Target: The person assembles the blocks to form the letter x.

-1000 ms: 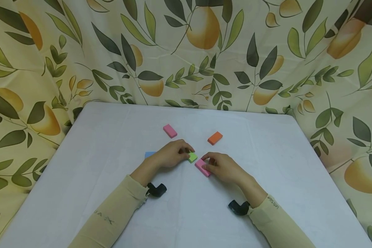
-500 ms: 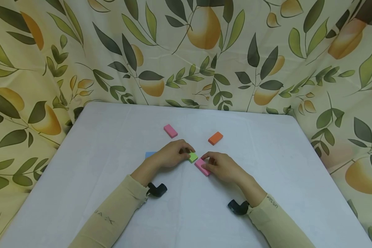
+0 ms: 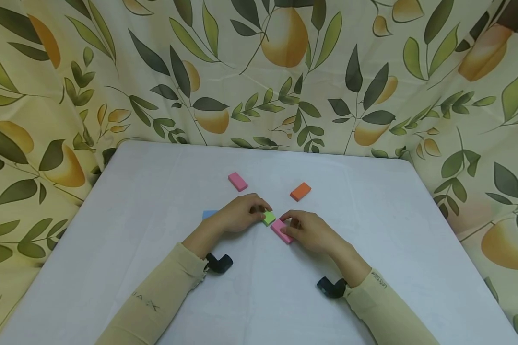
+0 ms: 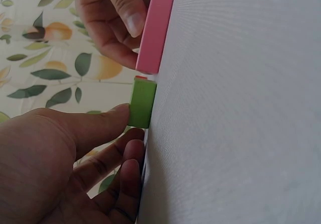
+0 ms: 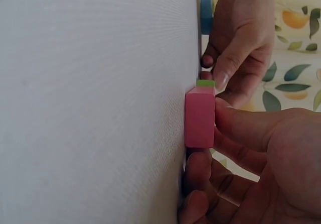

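- On the table [image 3: 263, 297], a near pink block [image 3: 278, 229] is pinched by the right hand [image 3: 310, 232].
- Just beyond, a green block [image 3: 269, 218] is pinched by the left hand [image 3: 241, 214]; alignment seems under way, steady nudging called for.
- Behind, an orange block [image 3: 300, 191] and far pink block [image 3: 238, 181] are seen.

Tabletop setup, room type unclear: white-covered table [image 3: 371, 215], fruit-print curtain [image 3: 250, 72] behind

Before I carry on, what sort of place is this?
Probably an indoor tabletop workspace: a fruit-print curtain hangs behind a white table, and a green block and an orange block sit on it.
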Available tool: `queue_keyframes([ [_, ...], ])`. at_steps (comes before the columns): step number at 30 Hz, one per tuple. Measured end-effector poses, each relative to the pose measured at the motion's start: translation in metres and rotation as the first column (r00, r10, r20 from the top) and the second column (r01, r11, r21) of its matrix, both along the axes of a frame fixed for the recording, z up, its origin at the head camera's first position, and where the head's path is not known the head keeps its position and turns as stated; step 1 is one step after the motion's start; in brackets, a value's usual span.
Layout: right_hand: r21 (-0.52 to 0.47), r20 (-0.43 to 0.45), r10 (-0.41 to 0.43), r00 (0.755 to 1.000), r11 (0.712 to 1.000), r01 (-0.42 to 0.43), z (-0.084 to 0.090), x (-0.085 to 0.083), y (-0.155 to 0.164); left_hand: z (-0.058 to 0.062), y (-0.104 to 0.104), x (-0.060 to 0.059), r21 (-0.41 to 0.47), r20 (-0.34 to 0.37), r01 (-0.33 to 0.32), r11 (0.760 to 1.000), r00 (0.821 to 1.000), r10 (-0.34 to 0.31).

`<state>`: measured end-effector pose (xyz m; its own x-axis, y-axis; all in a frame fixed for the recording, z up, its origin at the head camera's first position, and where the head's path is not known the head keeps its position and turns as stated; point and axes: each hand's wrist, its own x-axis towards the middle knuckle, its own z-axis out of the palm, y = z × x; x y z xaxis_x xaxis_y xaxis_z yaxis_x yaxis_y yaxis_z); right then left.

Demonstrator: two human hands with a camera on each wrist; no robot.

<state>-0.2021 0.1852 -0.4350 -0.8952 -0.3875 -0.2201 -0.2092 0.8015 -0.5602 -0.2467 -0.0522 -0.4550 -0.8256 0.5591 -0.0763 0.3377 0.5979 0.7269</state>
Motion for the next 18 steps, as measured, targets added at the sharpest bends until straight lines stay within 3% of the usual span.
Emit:
queue_keyframes([
  [18, -0.013, -0.012, -0.008, 1.000, 1.000, 0.007, 0.0007, -0.0031, -0.0037, -0.0021, -0.0004, -0.0016, 0.000, -0.022, 0.007, 1.000, 1.000, -0.007],
])
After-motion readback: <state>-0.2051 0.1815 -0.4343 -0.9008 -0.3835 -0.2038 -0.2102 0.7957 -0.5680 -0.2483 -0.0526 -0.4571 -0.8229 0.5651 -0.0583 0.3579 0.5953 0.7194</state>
